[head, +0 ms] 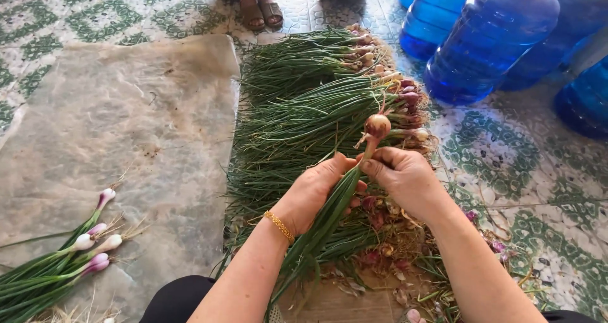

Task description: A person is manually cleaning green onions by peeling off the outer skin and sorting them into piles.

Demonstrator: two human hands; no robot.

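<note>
Patterned tile floor (532,171), green on white. Pale plastic sheet (126,126) spread across the left, mostly bare. Blue water jugs (487,44) clustered upper right, round-shouldered, translucent; no labels legible.

Big heap of green onions (297,120) down the middle, bundled, bulbs to the right, roots and skins on: this reads as the untrimmed bulk, most of the work left. Small cleaned pile (63,259) lower left on the sheet, white and purple bulbs bare, only a handful done. Peeled skins and roots (386,259) litter the floor under the hands.

Left hand (313,193), gold bracelet (279,227), grip wrapped round the stalks of one green onion (377,126), bulb up. Right hand (405,177), fingertips pinching just below that bulb
</note>
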